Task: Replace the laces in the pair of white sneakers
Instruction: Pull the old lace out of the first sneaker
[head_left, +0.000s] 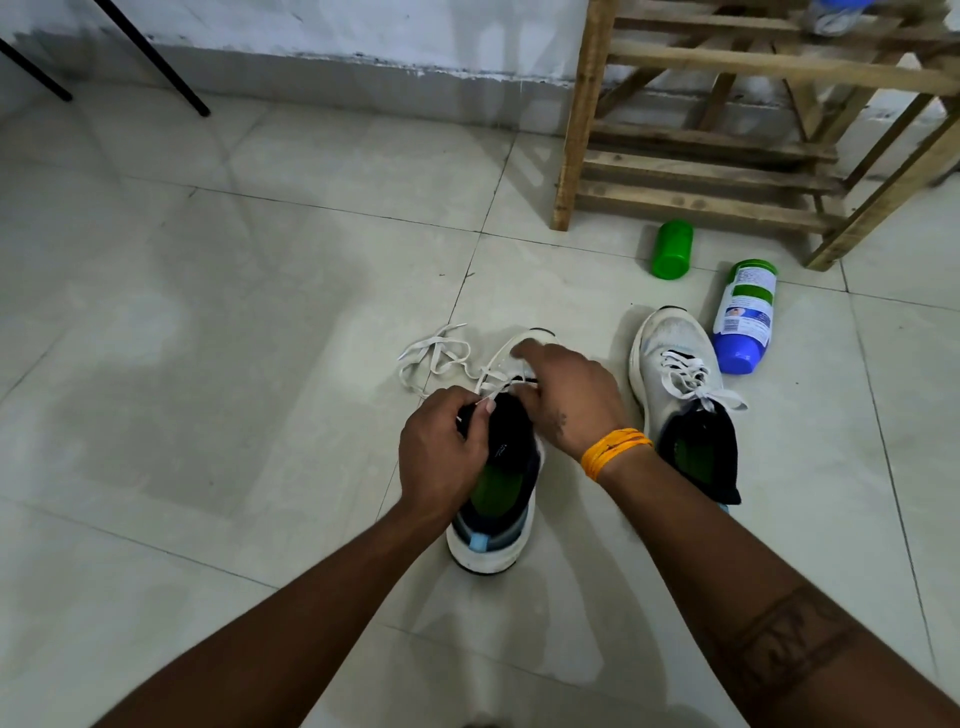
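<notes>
Pale glossy floor tiles (260, 312) run to a scuffed white wall (363, 31); a slatted wooden rack (727, 130) stands at right. Near it lie a green cap (672, 249) and a blue bottle (744, 317), label unreadable. The left hand (441, 457) pinches the white lace (436, 358) at the near sneaker (498, 499); the right hand (566, 395), fingers curled, works its eyelets. The laced sneaker (680, 395) sits just beside.
</notes>
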